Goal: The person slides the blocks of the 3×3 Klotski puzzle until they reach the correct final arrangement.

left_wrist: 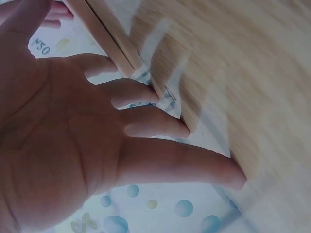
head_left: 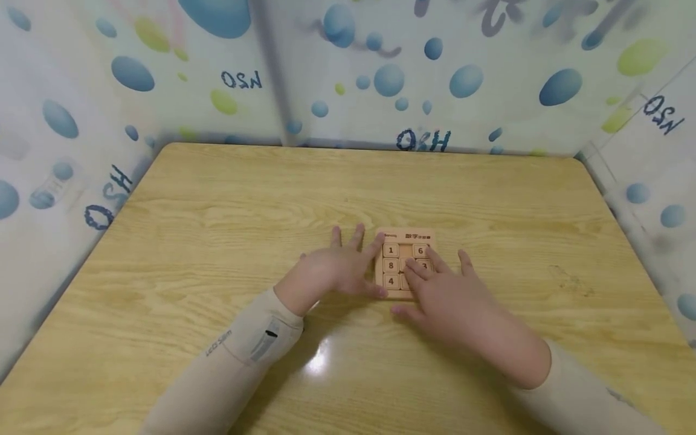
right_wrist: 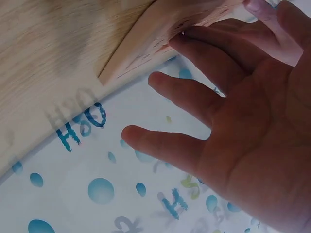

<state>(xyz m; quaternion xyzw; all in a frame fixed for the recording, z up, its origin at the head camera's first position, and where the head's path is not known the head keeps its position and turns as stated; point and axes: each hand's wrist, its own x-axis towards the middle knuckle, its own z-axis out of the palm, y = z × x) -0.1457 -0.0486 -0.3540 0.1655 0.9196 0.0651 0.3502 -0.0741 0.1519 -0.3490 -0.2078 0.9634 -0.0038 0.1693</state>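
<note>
Wooden sliding-number puzzle (head_left: 405,232) lies on a wood-grain table (head_left: 261,199), its left edge steadied by a left hand (head_left: 345,269) with fingers spread, while a right hand (head_left: 462,302), also loosely extended and grasping nothing, works near the centre tile (head_left: 403,266). Tile-sliding appears under way, the next push likely needing the top-row gap (head_left: 406,250); the right hand hides lower-right numerals, before a bubble-print backdrop (head_left: 388,80).
</note>
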